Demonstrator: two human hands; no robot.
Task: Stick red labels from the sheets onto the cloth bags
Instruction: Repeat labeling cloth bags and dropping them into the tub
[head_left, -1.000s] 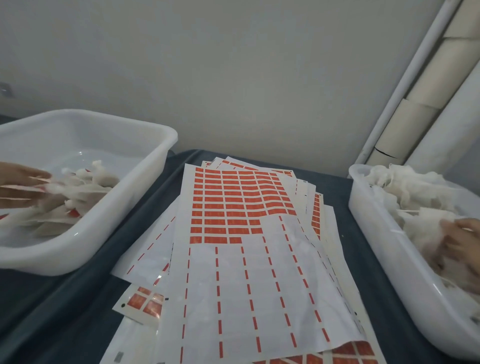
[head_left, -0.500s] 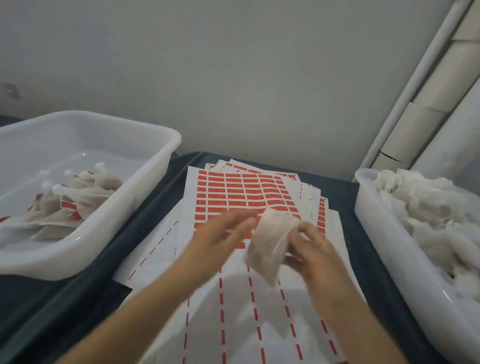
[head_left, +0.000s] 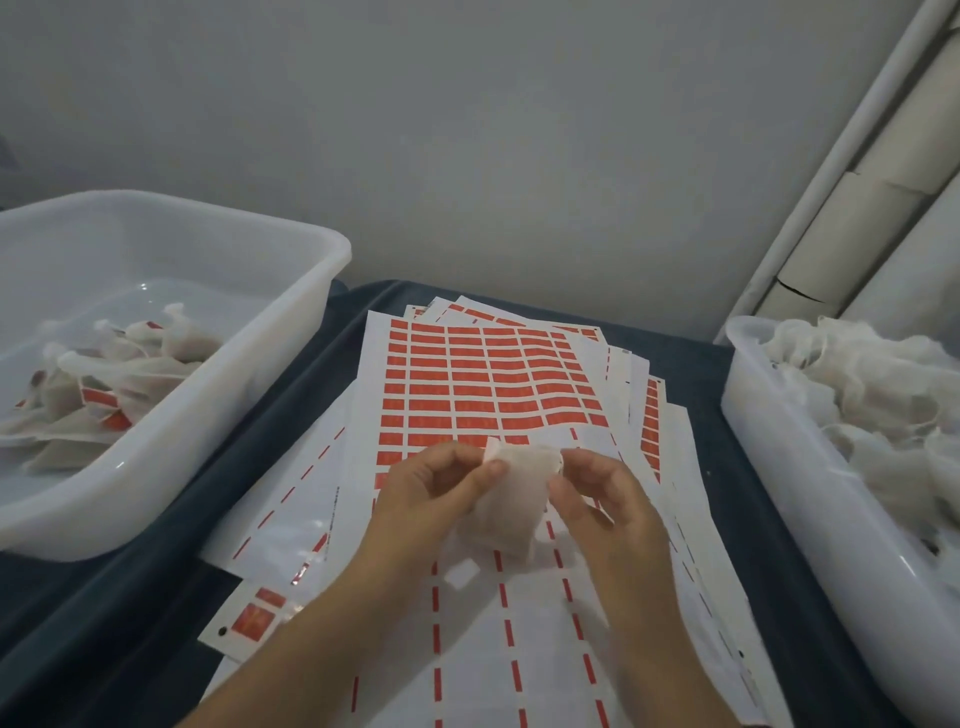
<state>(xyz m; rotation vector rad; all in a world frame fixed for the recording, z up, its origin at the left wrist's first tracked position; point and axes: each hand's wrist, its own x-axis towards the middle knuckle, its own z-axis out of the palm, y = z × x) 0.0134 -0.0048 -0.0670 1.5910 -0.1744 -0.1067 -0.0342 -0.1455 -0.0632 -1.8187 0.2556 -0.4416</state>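
Two hands hold one small cloth bag over the sticker sheets.

The dark blue tabletop (head_left: 291, 415) carries two big white plastic tubs. The right tub (head_left: 779, 467) is piled with plain white cloth bags (head_left: 872, 395), so lots are left. The left tub (head_left: 218, 415) has only a few bags with red labels (head_left: 98, 397). The white sheets of red labels (head_left: 493, 384) are half peeled. The left hand (head_left: 431, 493) and right hand (head_left: 602, 493) both pinch one small plain cloth bag (head_left: 511, 499), with no label yet.

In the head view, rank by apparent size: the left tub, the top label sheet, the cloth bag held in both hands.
1. top label sheet, though nearness to the camera enlarges it
2. left tub, partly cut off at the frame edge, so its rank against the sheet is unsure
3. cloth bag, clearly smallest
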